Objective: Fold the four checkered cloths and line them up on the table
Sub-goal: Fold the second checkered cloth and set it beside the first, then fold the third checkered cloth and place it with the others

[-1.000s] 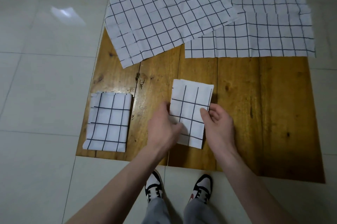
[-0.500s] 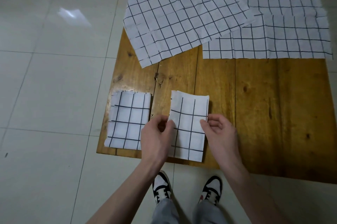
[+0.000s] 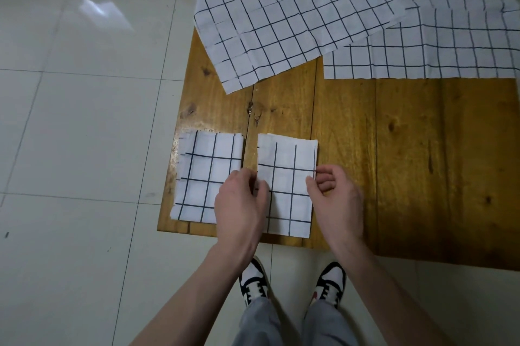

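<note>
Two folded cloths, white with dark grid lines, lie side by side near the tabletop's (image 3: 408, 165) front left corner: one (image 3: 205, 177) at the edge, another (image 3: 289, 177) just right of it. Two unfolded cloths lie spread at the back, the left (image 3: 281, 16) overlapping the right (image 3: 450, 30).

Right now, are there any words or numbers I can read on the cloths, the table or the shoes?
None.
The folded cloths and the two unfolded cloths show only a grid of dark lines.
The wooden table has no label.
The shoes show only a small red mark, with no letters readable.
</note>
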A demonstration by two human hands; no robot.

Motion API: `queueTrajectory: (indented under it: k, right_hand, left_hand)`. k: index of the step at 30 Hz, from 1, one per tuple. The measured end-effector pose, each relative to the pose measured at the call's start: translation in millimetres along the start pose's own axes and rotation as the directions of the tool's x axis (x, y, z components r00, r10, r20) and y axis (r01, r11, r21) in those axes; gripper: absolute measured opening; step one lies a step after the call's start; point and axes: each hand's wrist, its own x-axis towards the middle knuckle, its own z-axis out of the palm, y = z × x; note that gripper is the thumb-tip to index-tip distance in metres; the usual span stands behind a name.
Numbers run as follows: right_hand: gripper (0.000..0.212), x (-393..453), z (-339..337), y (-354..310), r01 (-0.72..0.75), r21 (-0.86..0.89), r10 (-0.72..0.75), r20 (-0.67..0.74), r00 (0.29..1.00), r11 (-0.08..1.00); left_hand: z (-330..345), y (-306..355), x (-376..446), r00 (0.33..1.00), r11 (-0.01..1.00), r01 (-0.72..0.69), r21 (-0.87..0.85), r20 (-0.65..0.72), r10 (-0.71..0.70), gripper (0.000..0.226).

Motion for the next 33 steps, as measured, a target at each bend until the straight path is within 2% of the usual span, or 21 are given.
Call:
queueTrajectory:
  k: [7,13,16,19,26,33]
  right_hand:
    - [0.045,-14,-28,-7,0.044,0.006,-0.044,0.012,0.999,0.999]
    - [0.055,-45,-96,-40,0.204,-0.272,-0.169,0.146,0.975,0.940]
    - [0.058,-70,-139,-66,0.277,-0.370,-0.237,0.150,0.960,0.887]
    - [0.061,-96,-185,-91,0.324,-0.412,-0.302,0.119,0.946,0.852]
    - [0.071,-149,-315,-140,0.266,-0.456,-0.296,0.006,0.955,0.849]
    - [0.069,-190,-440,-141,0.137,-0.469,-0.274,-0.236,0.932,0.872]
  left_hand:
    - [-14,11,-19,0.995,0.995,-0.087,0.053,-0.047,0.090,0.024]
    - [-61,50,-55,0.953,0.947,-0.295,0.125,0.110,0.283,0.039]
    - [-94,82,-76,0.918,0.910,-0.391,0.139,0.136,0.374,0.041]
    - [-125,117,-96,0.872,0.851,-0.489,0.193,0.143,0.468,0.044]
    - [-187,226,-136,0.777,0.722,-0.621,0.305,0.119,0.618,0.053]
    - [-194,338,-192,0.602,0.536,-0.770,0.345,0.115,0.790,0.053]
